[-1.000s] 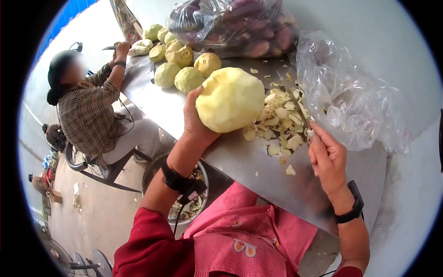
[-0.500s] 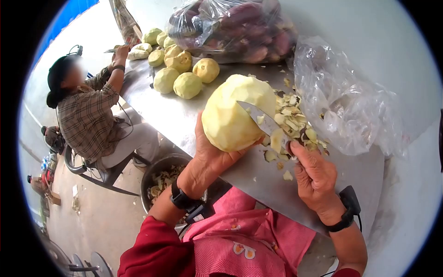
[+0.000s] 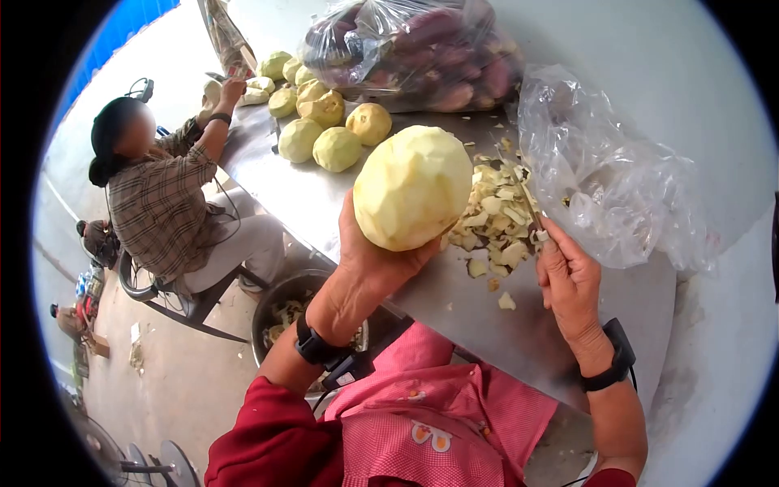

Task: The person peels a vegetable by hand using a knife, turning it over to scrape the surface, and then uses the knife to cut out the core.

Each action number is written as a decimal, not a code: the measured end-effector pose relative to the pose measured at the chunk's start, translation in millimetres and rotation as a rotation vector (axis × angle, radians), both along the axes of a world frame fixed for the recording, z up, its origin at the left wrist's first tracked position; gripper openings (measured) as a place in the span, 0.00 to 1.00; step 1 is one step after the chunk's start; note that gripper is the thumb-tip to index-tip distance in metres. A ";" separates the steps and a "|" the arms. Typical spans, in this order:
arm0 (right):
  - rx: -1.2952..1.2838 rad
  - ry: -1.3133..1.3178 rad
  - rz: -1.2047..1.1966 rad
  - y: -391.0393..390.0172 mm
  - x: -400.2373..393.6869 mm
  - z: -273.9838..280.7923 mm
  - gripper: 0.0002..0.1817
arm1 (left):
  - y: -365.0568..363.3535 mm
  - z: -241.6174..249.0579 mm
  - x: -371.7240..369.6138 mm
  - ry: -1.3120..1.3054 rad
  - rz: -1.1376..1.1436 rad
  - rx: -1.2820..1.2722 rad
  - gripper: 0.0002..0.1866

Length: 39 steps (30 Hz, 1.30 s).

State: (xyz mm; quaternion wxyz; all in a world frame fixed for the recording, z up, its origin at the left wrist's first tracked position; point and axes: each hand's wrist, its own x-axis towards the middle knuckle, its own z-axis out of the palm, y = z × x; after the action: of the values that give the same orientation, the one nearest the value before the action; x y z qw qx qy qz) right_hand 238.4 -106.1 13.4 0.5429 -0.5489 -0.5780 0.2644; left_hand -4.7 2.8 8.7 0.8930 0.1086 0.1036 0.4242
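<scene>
A large, round peeled eggplant, pale yellow with faceted cut marks, rests in my left hand. That hand's fingers curve around its underside and are partly hidden. In my right hand is a knife, its handle mostly covered by the fingers. The blade points up and away, seen nearly edge-on, apart from the eggplant. Below the blade lies a pile of peelings, pale with some dark purple skin, on the metal table.
Several peeled eggplants sit at the table's far left, near a clear bag of purple eggplants. A crumpled plastic bag lies right. A metal bowl with peelings stands below the table's edge. A seated person works at left.
The knife has left the eggplant's surface and swung right, over the peelings, its blade turned upward. The slice that was on the blade is no longer there. The eggplant has shifted slightly left.
</scene>
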 end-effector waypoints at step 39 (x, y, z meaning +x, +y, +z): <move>0.662 -0.524 0.027 -9.5 -18.3 10.4 0.25 | -61.1 -12.3 52.6 -0.549 -0.195 -0.111 0.36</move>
State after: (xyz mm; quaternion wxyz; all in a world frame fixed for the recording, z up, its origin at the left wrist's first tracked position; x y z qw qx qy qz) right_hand 220.1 -115.5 23.8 0.5210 -0.3861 -0.7573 -0.0771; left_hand 48.0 -58.4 -3.5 0.9287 -0.0497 -0.1299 0.3436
